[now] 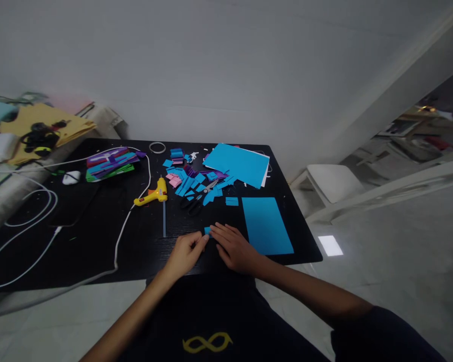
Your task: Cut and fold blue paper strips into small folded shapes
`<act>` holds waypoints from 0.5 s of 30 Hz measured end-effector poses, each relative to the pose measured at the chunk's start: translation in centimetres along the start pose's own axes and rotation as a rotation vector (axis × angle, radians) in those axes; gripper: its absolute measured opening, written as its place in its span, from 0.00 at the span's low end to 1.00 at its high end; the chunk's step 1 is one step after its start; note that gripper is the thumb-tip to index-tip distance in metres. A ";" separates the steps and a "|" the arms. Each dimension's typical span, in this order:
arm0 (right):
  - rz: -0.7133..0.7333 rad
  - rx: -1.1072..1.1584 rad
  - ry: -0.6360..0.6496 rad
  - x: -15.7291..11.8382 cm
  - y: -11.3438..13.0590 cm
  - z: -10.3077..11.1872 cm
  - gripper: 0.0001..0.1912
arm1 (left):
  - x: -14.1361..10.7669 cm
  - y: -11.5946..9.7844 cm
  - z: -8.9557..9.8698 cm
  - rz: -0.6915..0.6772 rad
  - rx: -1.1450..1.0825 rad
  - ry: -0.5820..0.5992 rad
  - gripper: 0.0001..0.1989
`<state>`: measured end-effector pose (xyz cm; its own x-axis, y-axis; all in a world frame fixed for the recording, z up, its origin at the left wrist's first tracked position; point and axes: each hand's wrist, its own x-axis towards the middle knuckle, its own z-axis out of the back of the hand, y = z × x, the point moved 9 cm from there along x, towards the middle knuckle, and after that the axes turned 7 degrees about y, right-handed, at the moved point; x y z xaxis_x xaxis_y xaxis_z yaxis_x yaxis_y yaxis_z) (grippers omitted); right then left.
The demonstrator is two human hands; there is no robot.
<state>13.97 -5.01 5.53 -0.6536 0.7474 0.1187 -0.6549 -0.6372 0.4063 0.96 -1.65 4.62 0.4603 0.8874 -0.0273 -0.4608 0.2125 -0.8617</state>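
Head view: blue chip (207,231) is being held down on the table (136,256), between both hands. Its right end is being covered by the right hand (234,247), fingers extended, not clenched. Its left edge is being met by the thumb of the left hand (187,252), fingers curled; can't tell if it's being pinched. Beyond, scissors (197,202) are being surrounded by scraps (181,187), flanked by glue gun (159,191) at left, blue sheet (268,226) at right.
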 end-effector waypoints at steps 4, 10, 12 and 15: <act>-0.001 0.001 0.008 0.0 0.0 -0.1 0.29 | -0.1 0.2 0.0 0.002 -0.016 -0.018 0.24; -0.003 0.009 0.004 0.0 0.0 -0.1 0.28 | -0.1 0.1 0.2 0.015 -0.056 -0.045 0.22; -0.003 0.009 0.008 0.0 0.0 -0.1 0.28 | -0.1 0.0 0.3 0.015 -0.050 -0.045 0.22; 0.001 0.007 0.007 0.0 0.0 0.0 0.28 | 0.0 -0.2 0.3 0.011 -0.030 -0.043 0.22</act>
<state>13.96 -5.05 5.51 -0.6568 0.7457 0.1124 -0.6517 -0.6362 0.4129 0.82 -1.60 4.89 0.4222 0.9063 -0.0160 -0.4422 0.1905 -0.8765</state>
